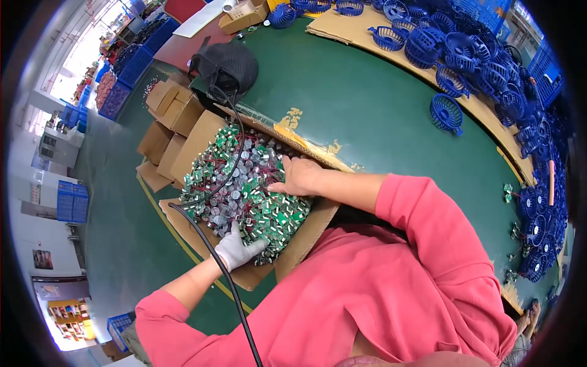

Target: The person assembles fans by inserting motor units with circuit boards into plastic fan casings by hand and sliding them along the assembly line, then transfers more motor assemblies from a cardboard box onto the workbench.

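A cardboard box (309, 235) in front of me is filled with small green circuit boards (275, 215), small round grey parts that look like motors (235, 183), and thin dark red wires. My left hand (238, 248), in a white glove, rests at the near left part of the pile with thumb and fingers apart; some fingertips are hidden. Bare and spread, my right hand (298, 177) reaches over the box's right side, touching the boards near its wall. A black cable (211, 244) crosses the view and runs over the pile.
Beyond the box is a black mesh-covered object (229, 67) on the green table (342, 92). Blue plastic fan guards (446, 110) pile up along a cardboard strip (391, 55) at right. Brown cartons (174, 107) stand behind the box; blue crates (72, 202) stand on the floor.
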A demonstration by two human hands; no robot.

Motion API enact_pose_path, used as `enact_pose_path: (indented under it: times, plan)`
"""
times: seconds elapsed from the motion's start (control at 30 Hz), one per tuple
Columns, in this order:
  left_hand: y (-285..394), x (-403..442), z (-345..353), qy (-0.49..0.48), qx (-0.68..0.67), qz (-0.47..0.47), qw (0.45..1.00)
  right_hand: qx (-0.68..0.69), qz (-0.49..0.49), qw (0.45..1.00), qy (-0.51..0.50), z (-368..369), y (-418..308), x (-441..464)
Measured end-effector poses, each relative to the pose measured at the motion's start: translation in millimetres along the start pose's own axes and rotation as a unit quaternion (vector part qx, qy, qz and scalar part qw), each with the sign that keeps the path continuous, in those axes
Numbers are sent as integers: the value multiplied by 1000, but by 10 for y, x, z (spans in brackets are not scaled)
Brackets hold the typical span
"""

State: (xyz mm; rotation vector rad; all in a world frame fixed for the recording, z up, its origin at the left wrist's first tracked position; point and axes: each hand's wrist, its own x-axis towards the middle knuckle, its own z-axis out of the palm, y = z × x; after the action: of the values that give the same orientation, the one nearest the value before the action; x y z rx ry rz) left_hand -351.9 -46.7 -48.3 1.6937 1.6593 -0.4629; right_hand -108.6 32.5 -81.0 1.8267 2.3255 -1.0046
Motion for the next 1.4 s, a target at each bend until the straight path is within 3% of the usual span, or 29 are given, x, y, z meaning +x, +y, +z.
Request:
enact_pose_path:
  times: [0.13, 0.23, 0.3, 0.4, 0.5, 0.57, 0.63, 0.77, 0.83, 0.93, 0.97, 1.03, 1.2, 1.23, 1.33, 1.4]
  plan:
    - [-76, 70, 237, 86, -31, -12, 996, -29, -6, 1000, -1, 19, 1, -19]
    - [-77, 129, 254, 82, -120, -39, 989, 5, -27, 999, 21, 58, 41, -2]
    - [-25, 144, 262, 103, -107, -52, 988, 30, -35, 998, 34, 50, 60, 3]
    - [49, 132, 238, 111, -273, -38, 955, 114, -7, 993, -9, -12, 83, 47]
    - [78, 136, 190, 93, -305, -44, 947, 172, -39, 984, 9, 1, 149, 50]
    - [-56, 228, 279, 117, -268, -46, 955, 203, -44, 978, 17, 39, 192, 92]
    - [1, 243, 253, 116, -289, 24, 950, 213, -75, 973, 45, 103, 218, 104]
    - [442, 2, -6, 115, -83, -98, 985, 131, -35, 990, 26, 78, 71, -39]
    - [339, 62, 130, 139, -108, -61, 982, 124, -29, 992, 5, 40, 49, -12]
    - [352, 96, 236, 189, -317, -3, 929, 162, 2, 987, -14, -1, 29, 49]
    - [359, 112, 260, 190, -318, -5, 929, 208, -13, 978, 25, 55, 87, 113]
    - [388, 173, 290, 194, -455, 40, 868, 315, -13, 949, 2, 20, 149, 149]
    - [417, 195, 176, 148, -574, 88, 800, 362, -6, 932, -26, 29, 175, 188]
    - [407, 227, 187, 147, -578, 86, 798, 343, -9, 939, -29, 6, 176, 191]
    - [507, 165, 107, 191, -390, 77, 898, 237, 3, 971, -37, 68, 159, 176]
    - [440, 238, 147, 179, -431, 86, 880, 245, -5, 969, -32, 99, 164, 175]
